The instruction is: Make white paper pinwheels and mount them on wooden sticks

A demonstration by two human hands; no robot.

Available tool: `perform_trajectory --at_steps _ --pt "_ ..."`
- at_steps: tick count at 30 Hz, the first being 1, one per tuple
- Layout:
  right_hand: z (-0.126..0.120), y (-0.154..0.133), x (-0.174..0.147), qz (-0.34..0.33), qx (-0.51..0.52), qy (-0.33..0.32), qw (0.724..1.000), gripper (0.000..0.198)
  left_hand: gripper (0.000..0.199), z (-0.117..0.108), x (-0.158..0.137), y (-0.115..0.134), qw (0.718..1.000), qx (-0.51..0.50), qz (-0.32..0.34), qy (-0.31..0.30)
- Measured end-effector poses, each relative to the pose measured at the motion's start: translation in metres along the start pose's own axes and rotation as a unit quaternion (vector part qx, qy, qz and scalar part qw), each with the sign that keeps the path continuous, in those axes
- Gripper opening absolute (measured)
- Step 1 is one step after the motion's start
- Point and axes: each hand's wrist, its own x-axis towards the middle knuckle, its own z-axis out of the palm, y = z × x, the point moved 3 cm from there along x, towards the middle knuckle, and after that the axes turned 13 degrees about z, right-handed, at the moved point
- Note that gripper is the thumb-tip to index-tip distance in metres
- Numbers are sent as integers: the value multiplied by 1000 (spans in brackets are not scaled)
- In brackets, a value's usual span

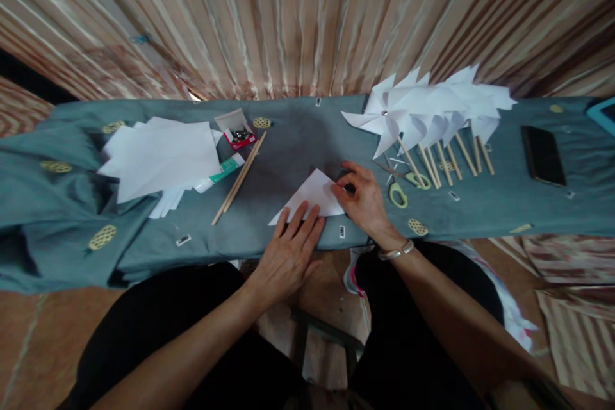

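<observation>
A white sheet folded into a triangle lies on the teal-covered table, at its near edge and about midway along. The left hand rests flat on the triangle's near corner with fingers spread, pinning it down; the right hand has its fingers curled at the triangle's right corner, fingertips pressing along the folded edge, gripping nothing else. To crease it well, it seems best to keep the left palm heavy so the layers cannot slip, check that the edges meet, then run the right fingertips firmly outward along the fold. Just right of the triangle lie scissors with pale green handles, and beyond them a row of finished white paper pinwheels on wooden sticks, then a dark phone. Left of the triangle lie two bare wooden sticks, a small open box of pins, and a loose stack of white paper.
</observation>
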Motion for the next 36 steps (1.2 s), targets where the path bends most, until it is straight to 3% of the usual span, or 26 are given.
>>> perform_trajectory --at_steps 11,36 --pt "3 2 0 -10 19 21 1000 9 73 -1 1 -1 999 18 -4 -28" --pt "1 -6 -2 -66 -86 24 994 14 73 1 2 0 998 27 -11 -48"
